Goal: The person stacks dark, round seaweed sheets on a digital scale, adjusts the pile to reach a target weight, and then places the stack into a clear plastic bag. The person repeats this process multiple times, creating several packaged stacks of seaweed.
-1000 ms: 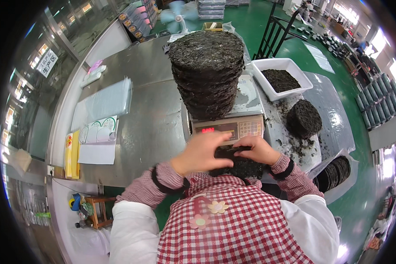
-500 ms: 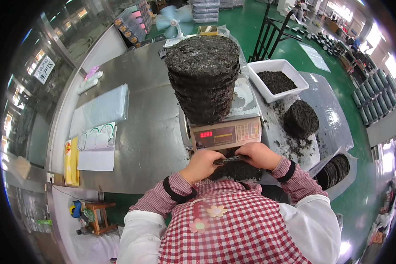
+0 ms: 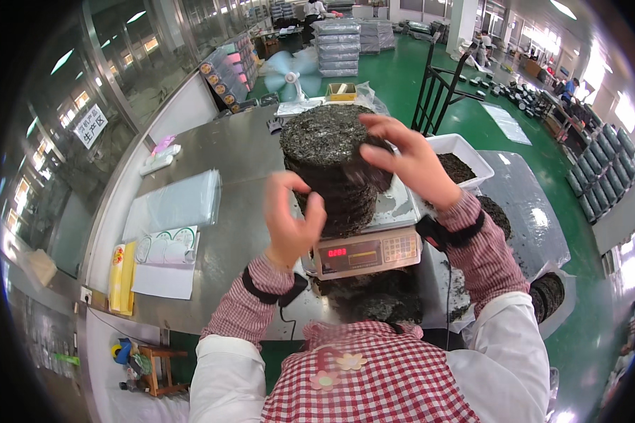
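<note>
My right hand [image 3: 418, 163] held a motion-blurred seaweed disc [image 3: 379, 175] at the right side of a tall seaweed stack [image 3: 323, 135] on the digital scale [image 3: 368, 252]. My left hand [image 3: 289, 220] curved, fingers parted, near the stack's left side above the steel tabletop [image 3: 243, 218].

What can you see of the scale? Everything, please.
The scale has a beige, boxy front panel facing the person, with lit red digits at the left of a dark window and a keypad at the right. Behind is a flat, pale, shiny pan, metal by its look, with grey smudges. A tall stack of dark, round, rough discs stands on the pan and hides much of it. The scale appears level; neither hand visibly touches it.
</note>
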{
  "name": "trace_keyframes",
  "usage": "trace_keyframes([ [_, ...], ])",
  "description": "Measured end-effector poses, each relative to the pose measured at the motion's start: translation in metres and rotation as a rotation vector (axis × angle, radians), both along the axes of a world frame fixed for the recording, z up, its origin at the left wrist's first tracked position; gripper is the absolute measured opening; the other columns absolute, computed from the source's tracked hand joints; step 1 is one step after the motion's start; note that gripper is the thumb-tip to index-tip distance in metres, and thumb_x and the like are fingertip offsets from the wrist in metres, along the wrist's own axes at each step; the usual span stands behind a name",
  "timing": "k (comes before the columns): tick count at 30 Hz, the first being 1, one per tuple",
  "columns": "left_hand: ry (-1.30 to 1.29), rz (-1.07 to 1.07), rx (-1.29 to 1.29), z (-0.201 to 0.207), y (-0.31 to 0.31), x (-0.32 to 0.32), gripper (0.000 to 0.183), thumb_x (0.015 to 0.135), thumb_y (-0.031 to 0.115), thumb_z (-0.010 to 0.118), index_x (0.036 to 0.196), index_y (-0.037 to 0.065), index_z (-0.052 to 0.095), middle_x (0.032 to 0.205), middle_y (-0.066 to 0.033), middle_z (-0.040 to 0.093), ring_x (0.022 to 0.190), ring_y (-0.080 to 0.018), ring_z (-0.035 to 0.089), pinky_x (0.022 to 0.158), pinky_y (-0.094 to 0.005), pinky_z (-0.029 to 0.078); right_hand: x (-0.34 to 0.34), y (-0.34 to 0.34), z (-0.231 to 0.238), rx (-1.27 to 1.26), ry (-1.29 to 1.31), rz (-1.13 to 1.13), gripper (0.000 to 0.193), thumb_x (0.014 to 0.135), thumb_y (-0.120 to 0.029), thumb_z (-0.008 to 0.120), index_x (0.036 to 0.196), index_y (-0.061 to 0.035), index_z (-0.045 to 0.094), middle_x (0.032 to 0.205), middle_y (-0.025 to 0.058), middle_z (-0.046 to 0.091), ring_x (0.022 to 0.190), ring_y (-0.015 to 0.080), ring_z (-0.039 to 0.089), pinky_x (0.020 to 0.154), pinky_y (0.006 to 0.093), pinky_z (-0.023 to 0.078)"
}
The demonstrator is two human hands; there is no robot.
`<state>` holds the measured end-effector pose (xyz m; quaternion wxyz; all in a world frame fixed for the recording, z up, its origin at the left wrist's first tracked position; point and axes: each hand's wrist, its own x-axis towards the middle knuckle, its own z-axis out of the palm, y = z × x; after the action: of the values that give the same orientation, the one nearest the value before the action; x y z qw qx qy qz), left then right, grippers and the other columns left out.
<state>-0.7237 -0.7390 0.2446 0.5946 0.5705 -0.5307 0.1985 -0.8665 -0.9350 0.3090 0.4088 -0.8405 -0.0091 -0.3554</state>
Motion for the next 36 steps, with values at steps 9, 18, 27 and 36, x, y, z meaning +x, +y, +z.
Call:
trace_keyframes([
  [9,-0.048,0.155,0.005,-0.019,-0.033,0.049,0.035,0.081,0.01,0.068,0.108,0.001,0.048,0.117,-0.018,0.05,0.112,-0.0352,0.05,0.101,-0.0456,0.038,0.084,-0.023,-0.011,-0.218,0.157,-0.351,0.046,0.081,-0.03,0.077,0.106,0.007,0.067,0.097,0.0207,0.07,0.093,0.0312,0.067,0.085,0.0361,0.051],
  [18,-0.385,-0.042,0.477,0.033,-0.042,0.066,0.077,0.075,0.027,0.07,0.145,0.006,0.043,0.149,-0.0158,0.043,0.146,-0.0358,0.028,0.121,-0.0489,0.019,0.049,-0.073,0.011,1.012,-0.418,-0.027,0.025,0.091,-0.01,0.07,0.107,0.0079,0.065,0.1,0.0102,0.07,0.085,0.0164,0.068,0.076,0.0279,0.056],
  [27,-0.337,-0.055,0.51,0.032,-0.034,0.082,0.055,0.085,0.034,0.067,0.133,0.007,0.059,0.138,-0.0153,0.056,0.129,-0.0363,0.05,0.109,-0.0455,0.038,0.022,-0.1,-0.012,1.167,-0.671,-0.142,0.013,0.088,-0.009,0.074,0.096,-0.0001,0.069,0.095,0.0067,0.07,0.084,0.0158,0.068,0.072,0.0279,0.056],
  [36,0.363,-0.143,-0.271,-0.026,-0.042,0.092,0.039,0.107,0.023,0.041,0.131,-0.006,0.051,0.124,-0.0099,0.061,0.113,-0.0181,0.056,0.099,-0.03,0.042,0.073,-0.038,-0.008,0.571,-0.256,-0.378,0.032,0.086,-0.02,0.077,0.097,0.0085,0.071,0.087,0.0036,0.07,0.076,0.0087,0.061,0.07,0.0233,0.048],
])
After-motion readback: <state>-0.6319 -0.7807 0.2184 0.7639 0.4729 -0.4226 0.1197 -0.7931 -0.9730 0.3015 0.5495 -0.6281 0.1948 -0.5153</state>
